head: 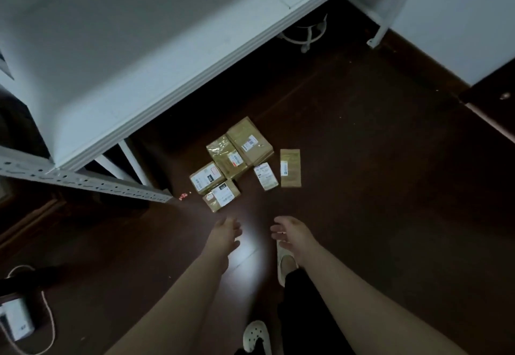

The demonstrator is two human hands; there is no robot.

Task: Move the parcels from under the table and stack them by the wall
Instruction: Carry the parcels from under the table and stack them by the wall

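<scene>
Reaching forward over the dark floor (362, 187), both arms are extended toward the parcels (231, 162). The left grip (225, 233) and right grip (289, 233) are both apart, fingers loosely spread, and hold nothing.

Six parcels lie in a loose cluster on the floor, just clear of the white table (167, 98) edge, at 12 o'clock from the grips.

The nearest item is the small labelled box (221, 194). It lies at 12 o'clock from the left grip, near it but not touching, with its long axis running roughly 8 to 2 o'clock. The left grip is the nearer of the two.

The flat packet (266, 176) sits at 11 o'clock from the right grip. The envelope (290, 168) sits at 12 o'clock from it, long axis 12 to 6.

The wall (459, 20) stands at 2 o'clock, well apart from the cluster.

Judgement: no parcel is lifted yet, and stacking is not begun.
</scene>
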